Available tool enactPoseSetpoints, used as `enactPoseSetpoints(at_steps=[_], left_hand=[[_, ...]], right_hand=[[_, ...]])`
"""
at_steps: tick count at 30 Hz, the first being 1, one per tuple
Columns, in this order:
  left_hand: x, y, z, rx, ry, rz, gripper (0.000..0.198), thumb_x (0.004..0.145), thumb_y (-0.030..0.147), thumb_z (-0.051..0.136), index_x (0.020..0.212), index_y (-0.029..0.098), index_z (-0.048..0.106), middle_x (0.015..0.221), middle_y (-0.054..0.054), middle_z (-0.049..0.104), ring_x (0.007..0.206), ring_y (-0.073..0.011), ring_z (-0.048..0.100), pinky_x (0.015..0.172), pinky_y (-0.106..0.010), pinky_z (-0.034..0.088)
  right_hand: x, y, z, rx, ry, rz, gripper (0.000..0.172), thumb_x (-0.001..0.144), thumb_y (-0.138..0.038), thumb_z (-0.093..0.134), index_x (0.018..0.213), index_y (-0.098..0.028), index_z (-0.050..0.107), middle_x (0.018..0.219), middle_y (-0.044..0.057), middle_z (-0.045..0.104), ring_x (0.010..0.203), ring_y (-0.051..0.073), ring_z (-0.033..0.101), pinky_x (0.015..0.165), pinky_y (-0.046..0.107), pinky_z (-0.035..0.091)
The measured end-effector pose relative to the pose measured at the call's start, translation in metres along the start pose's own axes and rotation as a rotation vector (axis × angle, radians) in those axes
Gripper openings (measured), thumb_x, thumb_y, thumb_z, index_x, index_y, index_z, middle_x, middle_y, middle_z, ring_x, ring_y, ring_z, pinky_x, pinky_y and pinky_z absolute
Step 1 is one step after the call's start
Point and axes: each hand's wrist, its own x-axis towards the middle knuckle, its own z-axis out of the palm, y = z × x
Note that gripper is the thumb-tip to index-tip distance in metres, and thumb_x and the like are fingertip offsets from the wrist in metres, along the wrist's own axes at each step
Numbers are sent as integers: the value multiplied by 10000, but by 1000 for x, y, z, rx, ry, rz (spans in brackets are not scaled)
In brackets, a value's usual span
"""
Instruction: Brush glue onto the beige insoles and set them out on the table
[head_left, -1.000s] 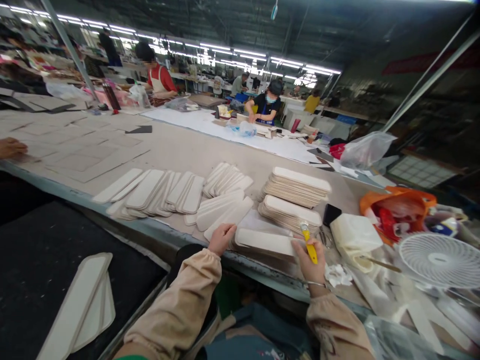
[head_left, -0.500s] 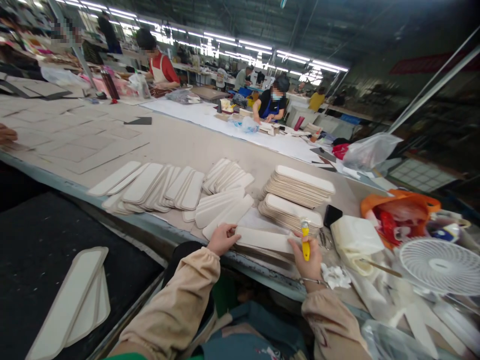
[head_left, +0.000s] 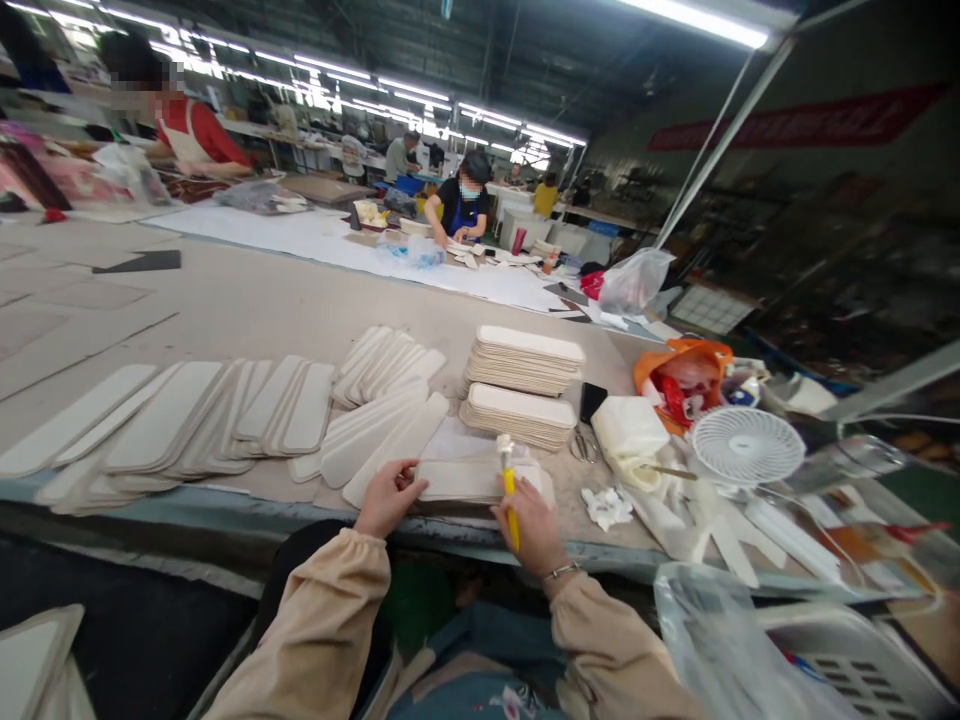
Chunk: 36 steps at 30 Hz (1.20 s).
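Note:
A long cream panel [head_left: 457,478] lies on a small pile at the table's front edge. My left hand [head_left: 386,497] rests on its left end, fingers curled down onto it. My right hand [head_left: 529,525] grips a yellow-handled brush [head_left: 508,480], its pale bristles pointing up over the panel's right part. Two neat stacks of the same panels [head_left: 521,385] stand just behind. More panels [head_left: 225,415] are fanned out in overlapping rows to the left.
A white desk fan [head_left: 746,447], an orange bag [head_left: 684,375], a folded white cloth [head_left: 630,428], scissors [head_left: 581,447] and a black phone [head_left: 592,400] sit to the right. A clear plastic bag [head_left: 720,640] is at the lower right. Other people work at far tables.
The view has swung to the right and closer. My right hand has moved the brush left over the panel. My left hand stays on the panel's left end.

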Motion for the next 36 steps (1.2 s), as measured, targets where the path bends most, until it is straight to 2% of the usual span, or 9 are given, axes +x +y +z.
enactPoseSetpoints(at_steps=[2, 5, 11, 17, 21, 24, 26, 30, 36], left_hand=[[0, -1, 0, -11, 8, -7, 494, 651, 481, 686, 1024, 157, 681, 768, 11, 598, 613, -139, 553, 669, -300, 486], [-1, 3, -2, -29, 8, -14, 492, 640, 496, 697, 1007, 168, 683, 743, 21, 596, 601, -138, 555, 648, -292, 475], [-2, 12, -3, -87, 14, -26, 474, 613, 495, 724, 966, 181, 685, 695, 40, 585, 552, -125, 533, 584, -268, 457], [0, 9, -1, -92, 11, -15, 450, 618, 484, 730, 939, 177, 665, 679, 46, 591, 538, -121, 543, 589, -268, 468], [-1, 7, -1, -65, 18, -23, 413, 617, 485, 727, 881, 182, 634, 676, 35, 603, 555, -136, 555, 599, -280, 471], [-3, 10, -1, -41, 6, 8, 347, 642, 467, 710, 829, 191, 616, 647, 34, 590, 568, -144, 552, 593, -275, 459], [-5, 13, -2, -44, -5, 37, 304, 664, 452, 693, 809, 199, 608, 630, 39, 573, 570, -143, 544, 581, -266, 448], [-9, 17, -1, -56, 15, 80, 272, 684, 436, 685, 803, 208, 598, 644, 37, 576, 592, -143, 549, 596, -258, 450], [-11, 15, 1, -68, 64, 135, 266, 710, 434, 687, 824, 209, 602, 686, 27, 592, 622, -143, 557, 622, -260, 458]], right_hand=[[-3, -8, 5, 8, -59, -6, 69, 933, -203, 527, 868, -216, 545, 1255, 96, 642, 1220, 243, 562, 1064, 494, 434], [-6, -7, 8, 7, -101, 34, 48, 928, -200, 537, 888, -218, 553, 1269, 106, 635, 1230, 257, 557, 1067, 521, 426], [-7, 10, 2, 20, -120, 100, 27, 922, -214, 556, 898, -222, 566, 1257, 119, 640, 1221, 279, 564, 1069, 551, 414], [-5, 16, 1, 34, -111, 112, 25, 921, -215, 554, 905, -229, 566, 1249, 105, 645, 1229, 283, 558, 1083, 553, 397], [-9, 24, 0, 74, 29, 187, 28, 908, -232, 562, 885, -229, 546, 1227, 118, 648, 1223, 283, 558, 1051, 528, 439], [-19, 34, 0, 78, 201, 359, 78, 912, -293, 553, 907, -231, 506, 1227, 144, 642, 1185, 295, 584, 970, 515, 500], [-27, 41, -1, 88, 269, 483, 141, 908, -355, 555, 938, -237, 482, 1232, 148, 641, 1140, 299, 616, 920, 498, 528], [-34, 51, -1, 154, 297, 600, 236, 862, -432, 590, 956, -254, 467, 1201, 125, 664, 1062, 295, 662, 868, 472, 553], [-24, 58, 0, 289, 270, 615, 268, 829, -446, 608, 966, -271, 461, 1188, 101, 674, 1079, 287, 654, 917, 503, 524]])
